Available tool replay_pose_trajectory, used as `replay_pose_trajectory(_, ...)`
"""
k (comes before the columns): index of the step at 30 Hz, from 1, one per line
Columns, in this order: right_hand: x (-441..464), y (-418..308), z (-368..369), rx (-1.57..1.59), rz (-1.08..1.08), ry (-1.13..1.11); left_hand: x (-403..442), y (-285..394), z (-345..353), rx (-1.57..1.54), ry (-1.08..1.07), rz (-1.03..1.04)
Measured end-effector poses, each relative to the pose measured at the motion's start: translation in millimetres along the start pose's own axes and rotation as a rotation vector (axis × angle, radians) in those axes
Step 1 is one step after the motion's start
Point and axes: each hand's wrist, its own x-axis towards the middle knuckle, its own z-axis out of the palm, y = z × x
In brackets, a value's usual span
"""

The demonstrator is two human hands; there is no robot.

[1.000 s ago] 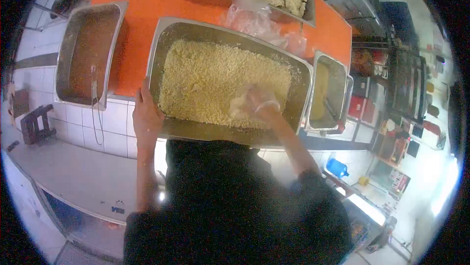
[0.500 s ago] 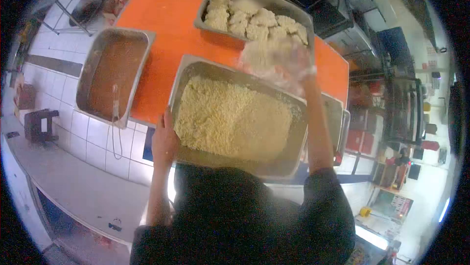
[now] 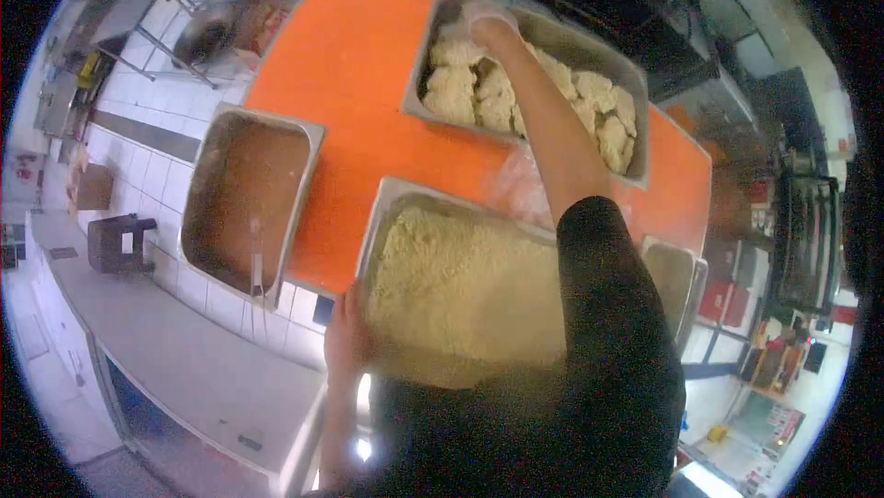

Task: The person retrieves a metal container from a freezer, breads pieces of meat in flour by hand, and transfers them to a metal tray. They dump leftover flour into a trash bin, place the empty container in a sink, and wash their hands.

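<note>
My right hand [image 3: 490, 27], in a clear glove, reaches over the far left corner of a metal tray [image 3: 642, 144] of coated pieces [image 3: 494, 98]. Its fingers are blurred, and what they may hold cannot be made out. Nearer to me lies a deep metal pan [image 3: 370, 231] of pale yellow crumbs [image 3: 460, 282]. My left hand [image 3: 346, 337] grips that pan's left rim near the front corner. My right forearm and dark sleeve hide the pan's right side.
On the orange table [image 3: 364, 153] a pan of brownish liquid [image 3: 249, 199] stands left, with a wire utensil [image 3: 257, 272] at its front. Clear plastic [image 3: 525, 187] lies between tray and crumb pan. Another pan [image 3: 670, 268] sits right. A white counter [image 3: 184, 360] is at lower left.
My right hand has gone from the crumbs to the tray, then to its far left corner. My left hand stays at the crumb pan's rim. The camera view has shifted.
</note>
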Motion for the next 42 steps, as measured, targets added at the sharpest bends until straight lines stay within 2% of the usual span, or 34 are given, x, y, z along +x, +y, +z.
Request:
replay_pose_trajectory(1,-19,-22,-24,0.057,0.054,0.072,-3,-2,3,0.003,-0.038,-0.005)
replay_pose_trajectory(2,-58,-47,-72,0.106,0.119,0.140,0,-5,4,-0.074,0.022,0.032)
replay_pose_trajectory(4,-144,-57,-103,0.228,0.018,0.190,-2,-11,14,-0.104,0.143,0.083)
replay_pose_trajectory(5,-206,-76,-133,0.269,0.196,0.119,-3,7,1,-0.113,0.172,0.096)
replay_pose_trajectory(6,-270,-96,-167,0.459,0.322,-0.077,-4,25,-11,-0.122,0.201,0.109)
replay_pose_trajectory(9,-439,-109,-120,0.355,0.283,-0.176,0,0,24,-0.454,0.336,0.136)
replay_pose_trajectory(11,-526,-119,-61,0.306,0.353,-0.254,-6,33,-7,-0.031,0.402,0.539)
replay_pose_trajectory(12,-557,-122,-35,0.278,0.392,-0.265,0,46,-3,-0.035,0.385,0.556)
replay_pose_trajectory(13,-577,-123,-11,0.251,0.435,-0.267,11,65,-1,-0.040,0.218,0.524)
replay_pose_trajectory(14,-589,-125,10,0.217,0.485,-0.250,22,77,5,-0.039,0.056,0.492)
replay_pose_trajectory(17,-594,-119,53,0.123,0.629,-0.189,46,93,31,0.058,-0.045,0.506)
replay_pose_trajectory(21,-583,-106,88,-0.017,0.749,-0.100,30,93,2,0.007,0.015,0.629)
replay_pose_trajectory(23,-578,-95,105,-0.099,0.778,-0.062,24,80,-9,0.304,0.535,0.708)
replay_pose_trajectory(24,-575,-89,118,-0.150,0.782,-0.028,27,75,-11,0.305,0.537,0.716)
replay_pose_trajectory(26,-577,-81,141,-0.206,0.797,-0.009,27,53,-10,0.148,0.586,0.447)
replay_pose_trajectory(27,-565,-82,122,-0.209,0.828,-0.066,36,33,-2,0.141,0.586,0.453)
replay_pose_trajectory(28,-551,-84,101,-0.213,0.857,-0.124,48,14,7,0.051,0.433,0.431)
replay_pose_trajectory(29,-542,-100,81,-0.363,0.920,-0.122,56,-5,18,-0.037,0.280,0.402)
replay_pose_trajectory(31,-548,-98,96,-0.512,0.970,-0.122,50,-1,14,-0.049,0.263,0.387)
replay_pose_trajectory(32,-567,-75,150,-0.285,0.853,0.068,46,4,11,-0.053,0.242,0.381)
replay_pose_trajectory(33,-572,-74,151,-0.058,0.736,0.248,43,5,8,-0.049,0.236,0.382)
replay_pose_trajectory(34,-577,-79,152,-0.059,0.742,0.244,40,6,7,-0.013,0.250,0.385)
replay_pose_trajectory(36,-566,-72,132,-0.200,0.689,-0.054,45,13,11,-0.003,0.289,0.397)
replay_pose_trajectory(39,-551,-88,92,-0.124,0.802,-0.157,45,9,15,0.015,0.364,0.438)
replay_pose_trajectory(40,-550,-95,88,-0.098,0.845,-0.192,42,12,11,-0.004,0.284,0.364)
replay_pose_trajectory(41,-544,-103,84,-0.237,0.754,-0.274,44,15,5,-0.028,0.206,0.297)
replay_pose_trajectory(42,-542,-103,82,-0.314,0.714,-0.314,49,10,9,-0.038,0.205,0.314)
